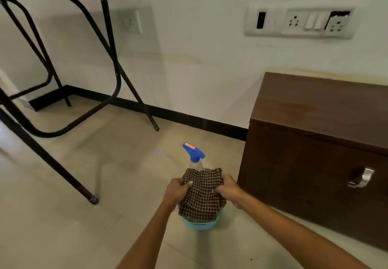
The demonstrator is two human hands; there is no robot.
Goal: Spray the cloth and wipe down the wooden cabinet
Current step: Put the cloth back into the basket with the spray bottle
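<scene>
A brown-and-cream checked cloth [202, 195] hangs between my two hands over a light blue container [199, 224] on the floor. My left hand [176, 191] grips the cloth's left edge and my right hand [230, 189] grips its right edge. Behind the cloth stands a clear spray bottle with a blue trigger head [193, 152]; its lower body is hidden by the cloth. The dark wooden cabinet [319, 142] with a metal handle [362, 177] stands to the right against the wall.
A folding table with black metal legs [113, 58] fills the upper left; one leg foot [93, 200] rests on the tiled floor left of my hands. White wall sockets and switches [300, 22] sit above the cabinet. A black skirting [189, 119] runs along the wall.
</scene>
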